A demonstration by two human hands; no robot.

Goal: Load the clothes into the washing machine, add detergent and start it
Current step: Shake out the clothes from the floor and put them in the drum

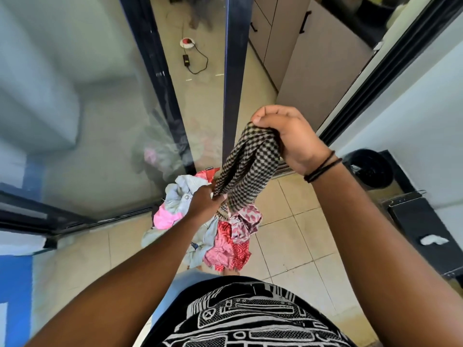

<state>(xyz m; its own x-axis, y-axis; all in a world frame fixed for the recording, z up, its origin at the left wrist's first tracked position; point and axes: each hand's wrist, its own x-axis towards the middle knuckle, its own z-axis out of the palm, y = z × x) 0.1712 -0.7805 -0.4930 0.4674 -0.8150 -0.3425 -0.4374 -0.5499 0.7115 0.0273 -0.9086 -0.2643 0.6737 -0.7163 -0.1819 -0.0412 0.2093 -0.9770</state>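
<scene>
A black-and-beige checked cloth (250, 166) hangs stretched between both hands. My right hand (290, 139) grips its upper end, raised well above the floor. Lower down, my left hand (205, 201) pinches the cloth's bottom end just over a pile of clothes (220, 236) on the tiled floor. The pile holds pale blue denim, pink fabric and red patterned pieces. No washing machine or detergent shows in the head view.
A glass sliding door with a dark frame (233, 78) stands ahead and to the left. A black bin (370, 169) and a dark low shelf (421, 226) sit against the right wall. Through the doorway, a charger cable (198, 63) lies on the floor beside grey cabinets (313, 56).
</scene>
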